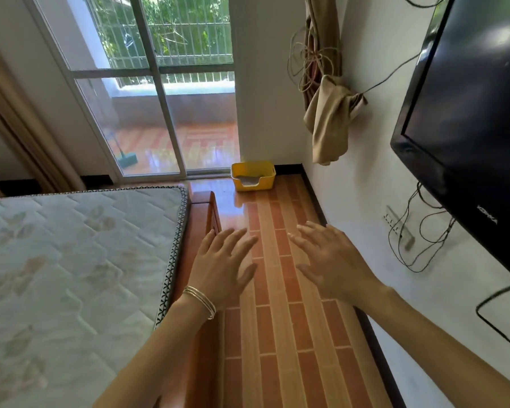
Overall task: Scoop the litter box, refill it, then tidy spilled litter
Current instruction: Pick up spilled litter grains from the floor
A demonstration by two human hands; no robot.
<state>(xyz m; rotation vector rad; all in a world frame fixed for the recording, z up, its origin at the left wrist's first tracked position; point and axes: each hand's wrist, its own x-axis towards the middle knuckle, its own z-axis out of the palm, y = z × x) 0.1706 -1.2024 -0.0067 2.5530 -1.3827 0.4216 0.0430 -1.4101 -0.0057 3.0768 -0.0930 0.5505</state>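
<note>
A yellow litter box (253, 175) sits on the tiled floor in the far corner, beside the sliding glass door, with grey litter showing through its low front notch. My left hand (223, 265), with bangles on the wrist, is stretched out flat in front of me, fingers spread, holding nothing. My right hand (331, 260) is held out the same way, palm down and fingers straight. Both hands hover over the floor, well short of the litter box. No scoop or litter bag is in sight.
A mattress (71, 260) on a wooden bed frame (206, 210) fills the left. A wall-mounted television (471, 128) with dangling cables (415, 240) juts out on the right. A narrow strip of tiled floor (280, 334) runs between them. A broom (127, 157) stands on the balcony outside.
</note>
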